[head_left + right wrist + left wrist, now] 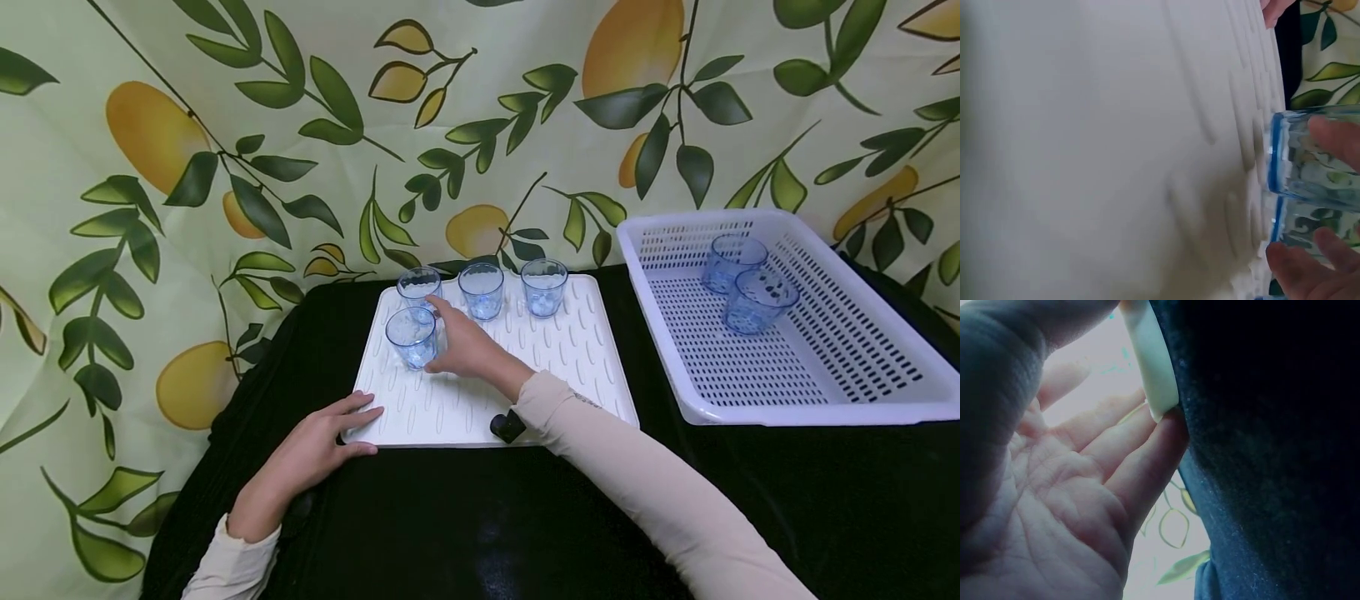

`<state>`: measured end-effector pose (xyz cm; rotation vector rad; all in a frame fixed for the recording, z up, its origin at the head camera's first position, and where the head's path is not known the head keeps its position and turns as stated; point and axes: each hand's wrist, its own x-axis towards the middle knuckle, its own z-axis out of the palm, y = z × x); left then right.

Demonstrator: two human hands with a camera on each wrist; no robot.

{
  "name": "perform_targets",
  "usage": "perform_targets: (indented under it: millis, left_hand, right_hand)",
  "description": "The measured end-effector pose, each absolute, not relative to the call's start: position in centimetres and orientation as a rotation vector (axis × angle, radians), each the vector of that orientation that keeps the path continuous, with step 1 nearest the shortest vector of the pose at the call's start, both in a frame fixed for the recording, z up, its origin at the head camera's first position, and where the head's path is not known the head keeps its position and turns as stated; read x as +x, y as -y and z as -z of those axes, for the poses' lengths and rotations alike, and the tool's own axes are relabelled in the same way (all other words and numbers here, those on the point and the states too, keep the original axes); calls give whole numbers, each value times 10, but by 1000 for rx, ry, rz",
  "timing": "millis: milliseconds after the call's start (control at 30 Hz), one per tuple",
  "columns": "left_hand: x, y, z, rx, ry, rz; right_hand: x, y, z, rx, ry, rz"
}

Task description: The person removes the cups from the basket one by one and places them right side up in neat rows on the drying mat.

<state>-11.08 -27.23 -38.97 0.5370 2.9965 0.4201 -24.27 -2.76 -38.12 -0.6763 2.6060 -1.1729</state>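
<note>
A clear blue drinking glass (408, 337) stands upright at the left of a white ridged mat (480, 408). My right hand (472, 346) grips it from its right side, thumb and fingers around its wall. The right wrist view shows this glass (1310, 165) with its base at the mat's surface. Behind it three more glasses form a row: a left one (417, 282), a middle one (482, 292) and a right one (544, 289). At the mat's front left corner rests my left hand (315, 446), fingers extended and touching the mat's edge (1159, 375).
A white plastic basket (682, 392) with slotted walls stands to the right of the mat. Inside it are two blue glasses, one farther back (731, 262) and one nearer (759, 302). Black cloth (420, 525) covers the table, and a leaf-patterned curtain (315, 167) hangs behind.
</note>
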Motion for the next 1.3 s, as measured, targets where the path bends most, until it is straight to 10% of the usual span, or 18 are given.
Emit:
perform_targets:
  millis: [800,1300]
  left_hand:
    - [-110,273,390,529,-2995,-436]
    - [-113,271,391,516,-2976,-440]
  right_hand:
    - [-160,-128,317,-816,-2885,959]
    - [-150,-253,327,-443,-3107,941]
